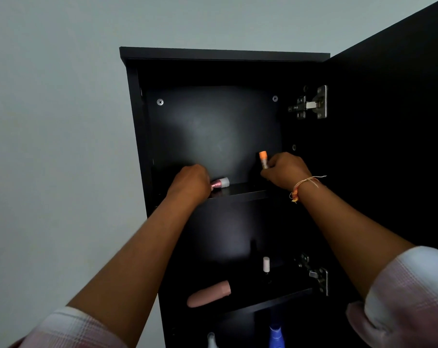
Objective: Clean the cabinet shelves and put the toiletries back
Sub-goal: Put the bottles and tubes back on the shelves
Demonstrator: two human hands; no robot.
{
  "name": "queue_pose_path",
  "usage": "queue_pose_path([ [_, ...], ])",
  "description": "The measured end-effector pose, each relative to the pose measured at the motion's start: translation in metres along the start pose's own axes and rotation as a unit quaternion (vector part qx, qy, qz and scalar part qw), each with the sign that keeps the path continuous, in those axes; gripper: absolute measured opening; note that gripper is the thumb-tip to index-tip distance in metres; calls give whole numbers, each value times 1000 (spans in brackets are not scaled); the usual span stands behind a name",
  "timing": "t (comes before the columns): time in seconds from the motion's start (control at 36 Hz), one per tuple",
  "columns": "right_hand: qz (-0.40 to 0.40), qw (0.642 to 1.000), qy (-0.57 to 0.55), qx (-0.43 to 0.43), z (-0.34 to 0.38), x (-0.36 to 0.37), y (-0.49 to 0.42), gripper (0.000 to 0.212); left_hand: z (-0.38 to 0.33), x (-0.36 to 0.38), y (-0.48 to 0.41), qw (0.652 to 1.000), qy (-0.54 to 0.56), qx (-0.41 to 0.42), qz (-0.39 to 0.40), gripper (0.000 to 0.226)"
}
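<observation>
Both bare forearms are reaching up and forward, sleeves rolled back. The left hand [190, 183] and right hand [285, 170] are each curling their fingers closed.

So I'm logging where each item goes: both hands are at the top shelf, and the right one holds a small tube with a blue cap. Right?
Not quite. The right hand holds a small tube with an orange cap, not blue, as the head view shows. Both hands, including the left hand, are at the top shelf.
</observation>
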State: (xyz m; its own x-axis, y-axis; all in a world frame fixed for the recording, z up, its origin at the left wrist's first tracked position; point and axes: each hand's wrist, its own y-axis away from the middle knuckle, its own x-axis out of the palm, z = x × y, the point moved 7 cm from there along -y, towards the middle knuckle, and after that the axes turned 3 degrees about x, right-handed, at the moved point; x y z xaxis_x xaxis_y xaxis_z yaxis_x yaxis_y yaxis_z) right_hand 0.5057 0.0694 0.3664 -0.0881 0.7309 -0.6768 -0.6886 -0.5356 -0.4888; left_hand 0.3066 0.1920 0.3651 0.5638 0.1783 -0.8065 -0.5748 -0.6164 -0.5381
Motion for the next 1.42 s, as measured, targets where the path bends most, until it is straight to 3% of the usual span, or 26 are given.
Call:
queue_pose_path([
  [0.06,-4,1000,0,14,-4,2,-4,19,0,1,0,1000,15,3,0,16],
  [0.33,10,999,36,35,-8,11,-19,27,2,3,8,995,83,16,-44,36],
  [0.53,13,997,58,43,-9,17,-23,42,3,1,12,995,89,20,-49,34],
  [1.19,24,997,62,35,-9,12,-20,31,2,1,14,995,93,12,-42,33],
  [1.42,26,995,98,0,2,11,-19,41,3,2,13,995,89,7,-42,33],
])
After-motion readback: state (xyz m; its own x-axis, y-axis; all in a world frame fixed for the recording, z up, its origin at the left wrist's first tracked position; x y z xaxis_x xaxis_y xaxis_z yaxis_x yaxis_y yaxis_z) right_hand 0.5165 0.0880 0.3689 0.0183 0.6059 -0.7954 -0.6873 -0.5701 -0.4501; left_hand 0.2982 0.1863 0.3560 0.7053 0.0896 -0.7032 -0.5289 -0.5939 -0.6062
